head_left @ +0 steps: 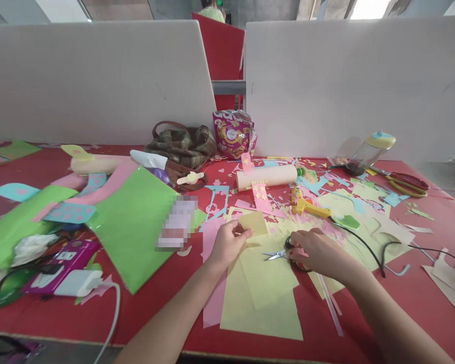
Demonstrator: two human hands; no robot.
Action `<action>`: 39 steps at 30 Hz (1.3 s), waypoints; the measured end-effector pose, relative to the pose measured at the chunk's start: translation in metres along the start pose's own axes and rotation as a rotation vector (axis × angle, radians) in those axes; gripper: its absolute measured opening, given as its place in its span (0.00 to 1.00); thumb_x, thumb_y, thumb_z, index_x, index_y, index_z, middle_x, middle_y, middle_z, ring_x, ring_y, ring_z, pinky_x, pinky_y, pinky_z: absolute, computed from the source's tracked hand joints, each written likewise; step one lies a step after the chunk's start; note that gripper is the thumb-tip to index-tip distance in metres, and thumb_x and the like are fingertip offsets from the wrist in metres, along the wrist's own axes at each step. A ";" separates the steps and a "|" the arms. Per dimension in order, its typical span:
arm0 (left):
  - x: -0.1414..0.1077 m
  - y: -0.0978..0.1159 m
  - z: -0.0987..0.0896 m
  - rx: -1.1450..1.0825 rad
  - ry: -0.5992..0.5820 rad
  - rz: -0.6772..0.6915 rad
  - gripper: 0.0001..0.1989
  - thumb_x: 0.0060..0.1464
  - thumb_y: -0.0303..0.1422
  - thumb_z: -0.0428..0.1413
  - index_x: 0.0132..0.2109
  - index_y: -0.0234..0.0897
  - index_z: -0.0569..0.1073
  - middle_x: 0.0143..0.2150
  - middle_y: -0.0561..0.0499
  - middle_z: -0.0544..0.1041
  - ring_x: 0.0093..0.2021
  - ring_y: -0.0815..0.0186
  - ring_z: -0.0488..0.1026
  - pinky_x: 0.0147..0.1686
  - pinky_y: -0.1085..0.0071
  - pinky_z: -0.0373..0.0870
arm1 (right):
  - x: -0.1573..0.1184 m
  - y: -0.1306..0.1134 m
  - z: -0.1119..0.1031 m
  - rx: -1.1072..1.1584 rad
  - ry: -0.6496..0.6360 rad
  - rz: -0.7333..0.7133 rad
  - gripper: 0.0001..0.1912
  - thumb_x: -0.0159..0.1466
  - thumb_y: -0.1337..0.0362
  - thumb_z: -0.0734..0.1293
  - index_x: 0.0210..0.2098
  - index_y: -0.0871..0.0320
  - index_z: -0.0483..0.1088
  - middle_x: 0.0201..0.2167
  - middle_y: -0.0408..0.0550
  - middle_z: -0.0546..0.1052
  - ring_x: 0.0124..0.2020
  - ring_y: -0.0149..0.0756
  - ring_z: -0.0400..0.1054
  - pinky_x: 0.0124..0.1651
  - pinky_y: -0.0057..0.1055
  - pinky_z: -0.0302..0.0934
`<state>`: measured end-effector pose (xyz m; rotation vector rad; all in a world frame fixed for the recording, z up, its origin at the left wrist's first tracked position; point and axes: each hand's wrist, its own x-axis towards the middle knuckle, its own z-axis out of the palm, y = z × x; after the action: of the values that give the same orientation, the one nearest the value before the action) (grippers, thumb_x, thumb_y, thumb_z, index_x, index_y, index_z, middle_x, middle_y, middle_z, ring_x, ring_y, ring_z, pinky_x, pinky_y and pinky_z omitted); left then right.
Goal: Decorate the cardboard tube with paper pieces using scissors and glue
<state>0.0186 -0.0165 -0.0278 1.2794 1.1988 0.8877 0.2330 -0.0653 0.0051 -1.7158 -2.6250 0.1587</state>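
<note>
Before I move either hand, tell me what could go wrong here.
The scissors in your right hand are open towards your left hand, so a slip might nick a finger. The blades also sit over loose yellow sheets and could catch one. Your right forearm might snag the black cable nearby.

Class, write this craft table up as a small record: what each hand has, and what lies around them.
left hand: holds yellow piece
right hand: holds scissors, blades apart, pointing left
below hands: yellow sheets on red table
left side: green sheet
beyond right hand: yellow glue gun, cable attached
farther back: pale tube, snack bag
far right: jar, yellow lid on
</note>
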 end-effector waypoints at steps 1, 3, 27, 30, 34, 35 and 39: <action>0.000 0.000 0.000 -0.009 0.000 0.003 0.09 0.39 0.34 0.57 0.30 0.33 0.71 0.29 0.49 0.74 0.29 0.66 0.70 0.29 0.72 0.65 | -0.002 0.003 0.000 0.000 -0.010 0.036 0.04 0.52 0.69 0.60 0.22 0.56 0.59 0.20 0.43 0.69 0.21 0.35 0.63 0.25 0.30 0.51; 0.001 0.001 -0.001 -0.033 0.000 0.006 0.09 0.39 0.34 0.57 0.30 0.33 0.70 0.30 0.49 0.74 0.30 0.66 0.70 0.29 0.72 0.66 | -0.007 0.007 0.001 0.002 -0.042 0.089 0.03 0.50 0.68 0.62 0.24 0.55 0.61 0.21 0.43 0.69 0.22 0.37 0.64 0.25 0.31 0.51; 0.004 0.005 -0.004 -0.328 -0.027 -0.146 0.09 0.37 0.31 0.59 0.29 0.31 0.71 0.27 0.51 0.73 0.26 0.73 0.68 0.30 0.75 0.66 | 0.001 -0.013 0.010 0.049 0.034 -0.081 0.15 0.43 0.81 0.56 0.26 0.56 0.59 0.26 0.44 0.68 0.32 0.37 0.61 0.35 0.31 0.49; 0.005 0.005 -0.004 -0.367 -0.030 -0.170 0.10 0.35 0.30 0.60 0.30 0.31 0.71 0.29 0.50 0.73 0.27 0.71 0.69 0.30 0.74 0.66 | 0.001 -0.009 0.008 0.079 0.053 -0.128 0.15 0.43 0.82 0.56 0.25 0.56 0.59 0.26 0.43 0.68 0.31 0.36 0.62 0.37 0.33 0.49; 0.005 0.004 -0.005 -0.412 -0.011 -0.190 0.10 0.35 0.30 0.60 0.28 0.31 0.69 0.26 0.51 0.73 0.26 0.72 0.69 0.29 0.74 0.67 | 0.000 0.000 0.004 0.142 0.025 -0.137 0.14 0.46 0.81 0.56 0.25 0.55 0.59 0.25 0.42 0.68 0.29 0.34 0.62 0.39 0.33 0.50; 0.005 0.004 -0.005 -0.423 -0.006 -0.193 0.10 0.35 0.30 0.60 0.28 0.31 0.69 0.26 0.52 0.72 0.26 0.72 0.69 0.29 0.74 0.67 | 0.000 0.003 0.002 0.167 0.009 -0.136 0.13 0.47 0.80 0.56 0.25 0.55 0.59 0.24 0.41 0.68 0.29 0.34 0.62 0.39 0.33 0.51; 0.005 0.005 -0.005 -0.463 0.012 -0.192 0.11 0.36 0.30 0.60 0.29 0.31 0.69 0.27 0.52 0.72 0.27 0.73 0.69 0.30 0.75 0.67 | 0.000 0.011 -0.009 0.265 -0.011 -0.128 0.10 0.52 0.76 0.57 0.23 0.55 0.58 0.23 0.41 0.67 0.25 0.32 0.61 0.41 0.36 0.53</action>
<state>0.0157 -0.0100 -0.0234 0.7747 1.0278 0.9620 0.2441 -0.0605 0.0130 -1.4639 -2.5701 0.4903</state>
